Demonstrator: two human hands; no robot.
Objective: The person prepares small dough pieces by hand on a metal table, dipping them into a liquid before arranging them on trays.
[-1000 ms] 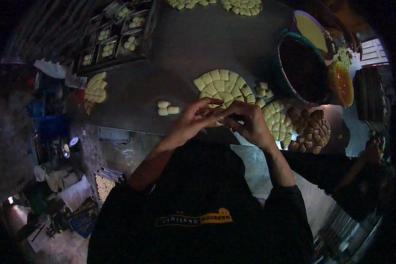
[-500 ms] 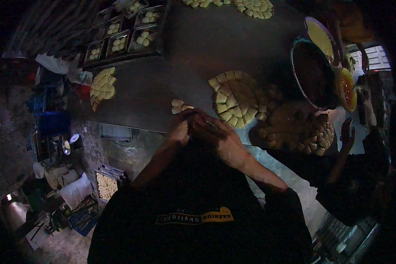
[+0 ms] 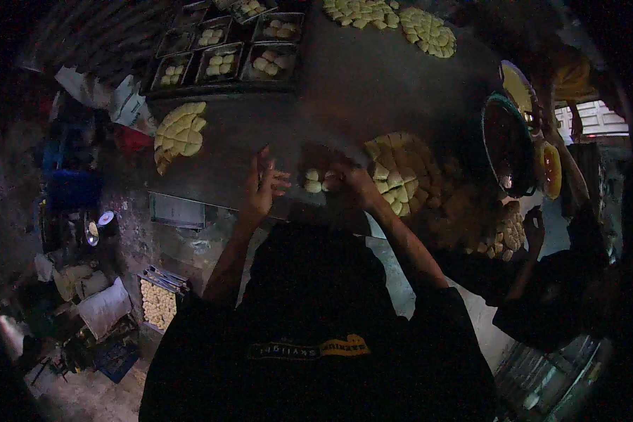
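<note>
On the dark work table, a small cluster of pale dough balls [image 3: 313, 180] sits between my hands. My left hand [image 3: 262, 188] is raised just left of it, fingers apart and holding nothing. My right hand [image 3: 359, 186] reaches in from the other side, its dim fingertips closed on a dough ball at the cluster's right edge. Close beyond that hand lies a round slab of dough cut into pieces [image 3: 399, 184], partly in shadow. A smaller cut dough slab [image 3: 181, 133] rests at the table's left.
Metal tins [image 3: 221, 63] with dough balls stand at the far left. More cut dough [image 3: 429, 32] lies at the far edge. A large dark basin [image 3: 508, 144] stands at the right. A co-worker's hand [image 3: 534, 228] is near more dough pieces [image 3: 508, 235].
My hands were together in front of me; they have parted. The left has moved left and opened, while the right has gone to the dough balls. The view has shifted slightly.
</note>
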